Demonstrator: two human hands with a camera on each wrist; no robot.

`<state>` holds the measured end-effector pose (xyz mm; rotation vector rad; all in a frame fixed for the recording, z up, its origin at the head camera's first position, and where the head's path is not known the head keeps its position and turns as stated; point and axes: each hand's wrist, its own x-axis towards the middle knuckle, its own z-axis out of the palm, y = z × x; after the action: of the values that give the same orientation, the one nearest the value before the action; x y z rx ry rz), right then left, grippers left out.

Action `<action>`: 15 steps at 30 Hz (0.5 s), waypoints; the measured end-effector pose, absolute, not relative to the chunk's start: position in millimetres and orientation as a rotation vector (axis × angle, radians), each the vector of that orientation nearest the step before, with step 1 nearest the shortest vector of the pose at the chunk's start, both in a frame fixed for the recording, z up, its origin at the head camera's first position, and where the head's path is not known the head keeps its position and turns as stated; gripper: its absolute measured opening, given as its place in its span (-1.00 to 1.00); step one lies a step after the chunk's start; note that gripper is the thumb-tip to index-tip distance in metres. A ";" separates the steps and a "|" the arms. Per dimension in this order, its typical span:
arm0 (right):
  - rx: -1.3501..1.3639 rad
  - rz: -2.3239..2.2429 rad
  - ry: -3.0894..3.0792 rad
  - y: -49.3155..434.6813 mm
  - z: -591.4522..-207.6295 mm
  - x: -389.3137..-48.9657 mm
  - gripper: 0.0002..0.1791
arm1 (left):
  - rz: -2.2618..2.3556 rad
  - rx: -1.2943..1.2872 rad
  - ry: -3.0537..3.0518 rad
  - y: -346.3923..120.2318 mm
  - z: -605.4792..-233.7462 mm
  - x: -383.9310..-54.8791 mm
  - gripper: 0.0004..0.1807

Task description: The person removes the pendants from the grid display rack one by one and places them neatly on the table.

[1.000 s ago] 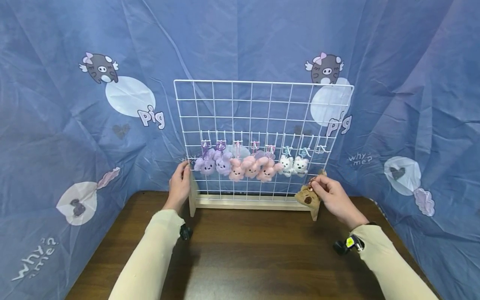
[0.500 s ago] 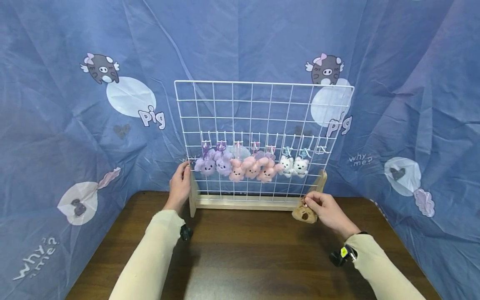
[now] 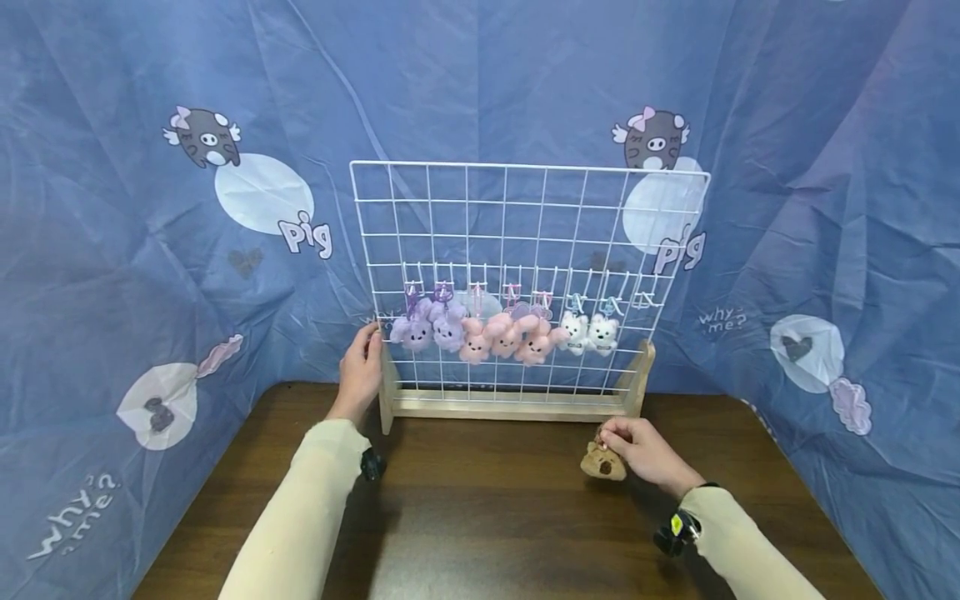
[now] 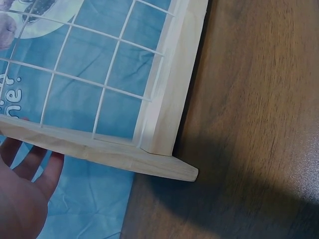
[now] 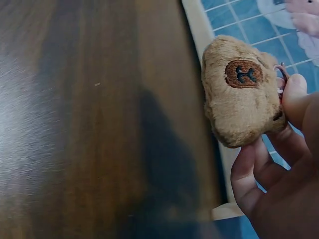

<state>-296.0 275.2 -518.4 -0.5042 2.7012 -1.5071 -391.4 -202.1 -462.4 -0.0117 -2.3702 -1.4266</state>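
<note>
In the head view my right hand [image 3: 651,454] pinches the cord of a brown plush keychain [image 3: 602,464] over the table, in front of the rack's right foot. The right wrist view shows its furry wedge-shaped head [image 5: 239,94], with a dark brown embroidered snout, hanging from thumb and fingertips. My left hand [image 3: 359,371] grips the left wooden post [image 3: 387,387] of a white wire grid rack [image 3: 528,167]. Seen from the left wrist, its fingers [image 4: 50,174] reach behind that post [image 4: 124,162].
Purple [image 3: 448,325], pink [image 3: 536,343] and white [image 3: 602,333] plush keychains hang in a row from hooks on the grid. A bare hook [image 3: 643,300] sits at the right end. The rack's wooden base [image 3: 510,408] stands on a brown table [image 3: 480,517] before a blue cloth [image 3: 480,75].
My right hand has carried the brown plush keychain down and toward me, away from the rack's right post. The left hand has stayed on the left post.
</note>
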 end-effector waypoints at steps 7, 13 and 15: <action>-0.558 -1.472 2.672 278.5 -538.1 -295.3 -0.87 | -1.435 -0.008 -2.363 -202.2 -462.7 -391.6 -0.54; -0.620 -1.379 2.700 280.5 -551.9 -295.5 -0.86 | -1.442 -0.022 -2.358 -202.0 -463.6 -391.7 -0.53; -0.625 -1.371 2.709 280.0 -554.0 -295.2 -0.86 | -1.441 -0.024 -2.353 -202.2 -463.7 -392.0 -0.53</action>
<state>-295.2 280.0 -554.0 -0.6255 2.7089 -1.3707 -392.0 -202.2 -463.7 -0.0240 -2.3530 -1.4411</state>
